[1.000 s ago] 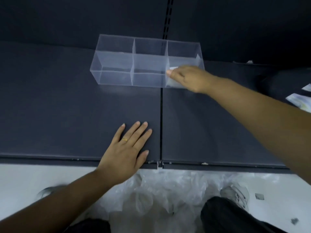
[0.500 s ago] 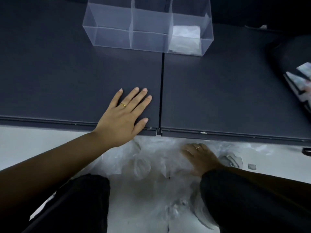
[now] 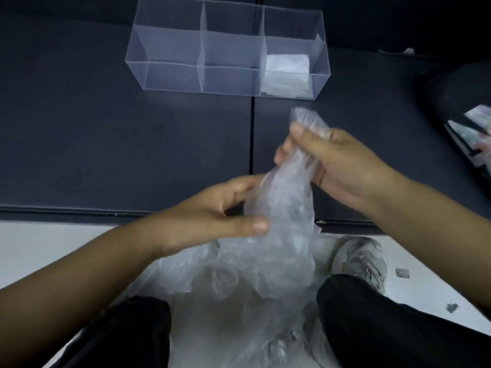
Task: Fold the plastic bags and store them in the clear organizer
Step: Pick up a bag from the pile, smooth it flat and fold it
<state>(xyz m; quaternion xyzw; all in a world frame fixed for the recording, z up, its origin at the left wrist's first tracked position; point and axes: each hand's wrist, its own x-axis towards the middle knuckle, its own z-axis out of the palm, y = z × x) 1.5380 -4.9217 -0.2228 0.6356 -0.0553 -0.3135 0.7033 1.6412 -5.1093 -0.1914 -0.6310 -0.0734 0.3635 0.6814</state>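
A crumpled clear plastic bag [image 3: 285,208] hangs in the air over the table's front edge. My right hand [image 3: 334,163] grips its top end, and my left hand [image 3: 212,219] pinches it lower down between thumb and fingers. More loose clear bags [image 3: 225,282] lie heaped on the floor between my knees. The clear organizer [image 3: 164,49] stands at the back of the dark table, with three compartments in a row. A folded bag [image 3: 287,71] lies in its right compartment; the other two hold nothing.
The dark table [image 3: 106,134] has a seam running down its middle. A dark object with printed packets [image 3: 473,128] sits at the right edge. A grey shoe [image 3: 358,261] and my dark trouser legs [image 3: 385,328] are on the pale floor below.
My right hand left the organizer, reached down to the pile and lifted a bag. My left hand came off the table and took hold of the same bag.
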